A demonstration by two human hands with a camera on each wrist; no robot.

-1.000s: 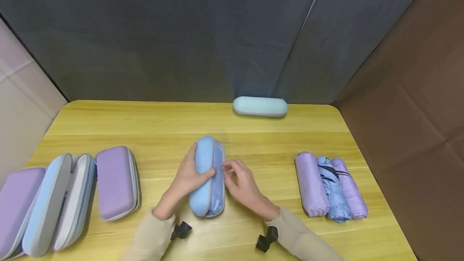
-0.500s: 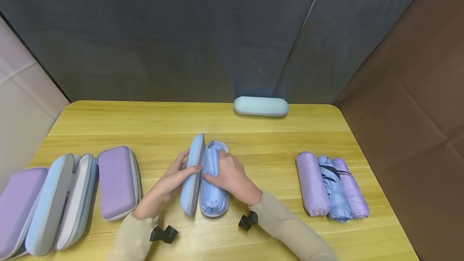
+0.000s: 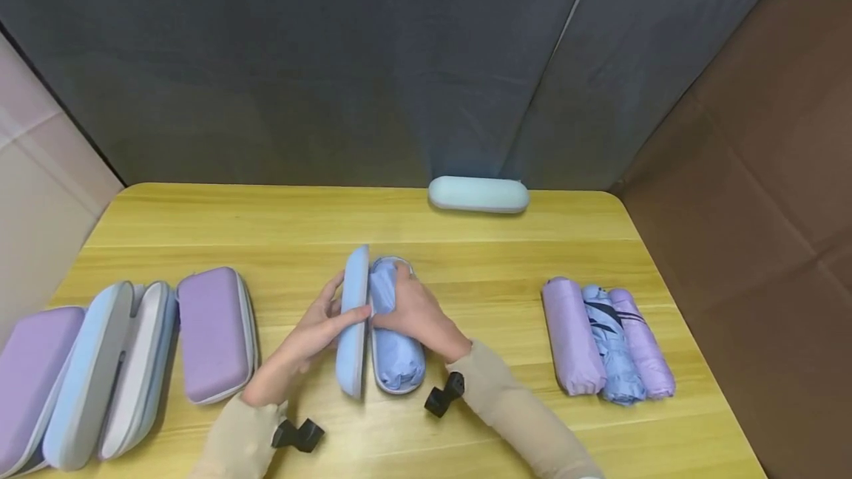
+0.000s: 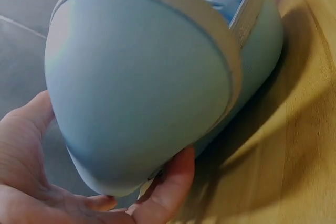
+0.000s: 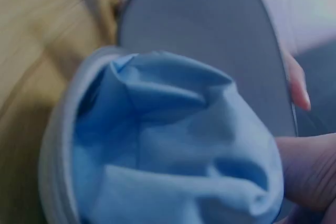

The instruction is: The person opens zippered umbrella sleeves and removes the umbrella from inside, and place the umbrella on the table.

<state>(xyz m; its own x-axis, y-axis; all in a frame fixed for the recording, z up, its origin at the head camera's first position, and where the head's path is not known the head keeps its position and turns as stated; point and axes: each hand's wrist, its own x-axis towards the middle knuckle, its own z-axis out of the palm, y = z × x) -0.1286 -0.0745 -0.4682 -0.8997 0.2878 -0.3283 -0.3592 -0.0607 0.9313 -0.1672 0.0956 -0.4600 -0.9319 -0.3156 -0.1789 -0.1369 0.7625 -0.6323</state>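
Observation:
A light blue zip case stands unfolded in the middle of the table, its lid (image 3: 352, 350) raised on the left and its base (image 5: 55, 177) on the right. My left hand (image 3: 319, 330) holds the lid, thumb over its edge and fingers behind, as the left wrist view also shows. In the base lies a folded blue umbrella (image 3: 399, 364), its bunched cloth end (image 5: 178, 150) filling the right wrist view. My right hand (image 3: 426, 314) grips the umbrella from above, thumb on its left side. The far fingers are partly hidden.
Purple (image 3: 216, 335) and blue cases (image 3: 86, 375) stand at the left of the wooden table (image 3: 319, 224). Purple (image 3: 574, 338) and blue folded umbrellas (image 3: 612, 353) lie at the right. A pale blue case (image 3: 478, 194) sits at the back edge, by a dark curtain (image 3: 299, 72).
My left hand has swung the case's lid leftward, uncovering the umbrella. My right hand has moved from the case's right edge onto the umbrella and now grips it.

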